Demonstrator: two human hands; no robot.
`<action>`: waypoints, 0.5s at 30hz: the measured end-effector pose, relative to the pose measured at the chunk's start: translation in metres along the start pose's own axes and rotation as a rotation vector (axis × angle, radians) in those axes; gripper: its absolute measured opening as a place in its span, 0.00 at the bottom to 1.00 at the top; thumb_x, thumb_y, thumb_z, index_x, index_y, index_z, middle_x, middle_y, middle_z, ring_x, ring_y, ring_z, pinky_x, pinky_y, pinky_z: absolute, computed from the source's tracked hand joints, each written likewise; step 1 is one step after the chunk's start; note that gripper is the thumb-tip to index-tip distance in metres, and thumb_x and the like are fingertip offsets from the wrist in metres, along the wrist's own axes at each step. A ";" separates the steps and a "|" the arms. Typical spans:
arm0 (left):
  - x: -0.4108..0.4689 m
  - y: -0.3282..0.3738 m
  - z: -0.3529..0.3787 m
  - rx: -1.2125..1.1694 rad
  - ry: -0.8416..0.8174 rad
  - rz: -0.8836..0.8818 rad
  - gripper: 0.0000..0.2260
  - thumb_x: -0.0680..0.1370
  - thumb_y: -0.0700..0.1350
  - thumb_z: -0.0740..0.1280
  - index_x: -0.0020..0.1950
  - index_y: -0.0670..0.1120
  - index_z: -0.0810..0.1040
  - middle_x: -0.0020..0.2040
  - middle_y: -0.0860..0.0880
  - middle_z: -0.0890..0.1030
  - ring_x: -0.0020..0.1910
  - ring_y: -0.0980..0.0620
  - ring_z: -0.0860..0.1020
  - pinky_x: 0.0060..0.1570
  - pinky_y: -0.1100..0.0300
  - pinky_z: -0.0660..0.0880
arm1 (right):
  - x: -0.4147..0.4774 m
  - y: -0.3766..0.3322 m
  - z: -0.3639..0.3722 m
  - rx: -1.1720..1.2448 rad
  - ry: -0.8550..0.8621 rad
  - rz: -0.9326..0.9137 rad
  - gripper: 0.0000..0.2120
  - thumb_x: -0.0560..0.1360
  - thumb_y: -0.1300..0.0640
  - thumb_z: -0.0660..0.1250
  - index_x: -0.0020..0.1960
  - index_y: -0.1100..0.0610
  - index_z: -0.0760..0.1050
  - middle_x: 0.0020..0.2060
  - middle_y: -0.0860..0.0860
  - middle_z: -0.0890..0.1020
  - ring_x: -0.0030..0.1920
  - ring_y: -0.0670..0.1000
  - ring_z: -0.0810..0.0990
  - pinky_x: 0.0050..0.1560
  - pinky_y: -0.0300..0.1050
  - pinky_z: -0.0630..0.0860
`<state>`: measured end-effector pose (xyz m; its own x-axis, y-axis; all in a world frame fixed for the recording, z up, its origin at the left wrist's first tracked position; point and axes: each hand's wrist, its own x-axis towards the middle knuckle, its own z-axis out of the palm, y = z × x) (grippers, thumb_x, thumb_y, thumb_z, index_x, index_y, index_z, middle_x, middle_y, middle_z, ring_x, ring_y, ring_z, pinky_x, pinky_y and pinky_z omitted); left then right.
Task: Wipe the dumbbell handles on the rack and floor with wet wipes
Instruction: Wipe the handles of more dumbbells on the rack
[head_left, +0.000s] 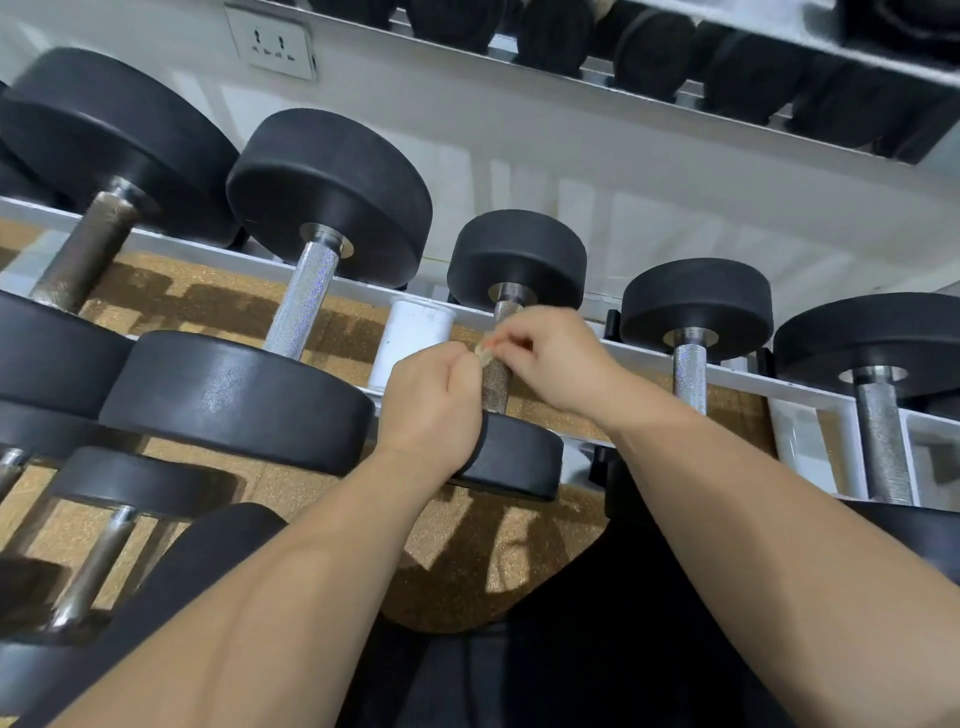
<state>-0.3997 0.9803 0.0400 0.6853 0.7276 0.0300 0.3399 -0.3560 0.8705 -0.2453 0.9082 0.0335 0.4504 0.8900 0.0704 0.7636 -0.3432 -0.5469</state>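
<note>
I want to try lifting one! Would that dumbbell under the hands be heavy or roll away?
Probably heavy: the dumbbell has thick, solid-looking ends. Those round ends would likely roll on a floor; here the rack cradles it. Its rough handle probably isn't slippery.

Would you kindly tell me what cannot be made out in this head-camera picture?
Head view, wipe: only a tan scrap shows between the left hand and right hand; their fingers hide the rest.
Head view, middle dumbbell handle: its upper part is behind both hands.
Head view, upper-shelf dumbbells: blurred and cut off by the top edge.
</note>
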 end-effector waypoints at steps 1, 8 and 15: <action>0.000 0.001 0.000 -0.001 0.000 -0.001 0.12 0.72 0.49 0.52 0.30 0.47 0.61 0.29 0.50 0.65 0.31 0.54 0.64 0.36 0.51 0.54 | -0.011 -0.001 0.000 0.017 -0.068 -0.036 0.06 0.77 0.58 0.70 0.47 0.50 0.85 0.39 0.34 0.79 0.44 0.35 0.78 0.48 0.34 0.72; -0.001 0.001 0.000 0.010 0.002 0.009 0.12 0.72 0.49 0.52 0.30 0.47 0.60 0.30 0.50 0.64 0.30 0.54 0.63 0.33 0.53 0.58 | 0.022 0.007 -0.007 -0.101 0.010 -0.019 0.06 0.77 0.55 0.69 0.47 0.48 0.85 0.46 0.45 0.84 0.48 0.49 0.81 0.53 0.50 0.77; 0.003 -0.002 0.002 0.028 -0.012 0.007 0.12 0.72 0.49 0.52 0.29 0.48 0.62 0.29 0.51 0.65 0.31 0.54 0.64 0.32 0.56 0.58 | -0.011 0.000 0.000 -0.046 -0.129 -0.109 0.06 0.78 0.59 0.69 0.48 0.51 0.85 0.39 0.34 0.77 0.44 0.39 0.75 0.50 0.40 0.72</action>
<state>-0.3974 0.9822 0.0371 0.6952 0.7182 0.0302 0.3529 -0.3776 0.8561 -0.2506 0.8980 0.0326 0.3033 0.9527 0.0177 0.8260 -0.2536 -0.5034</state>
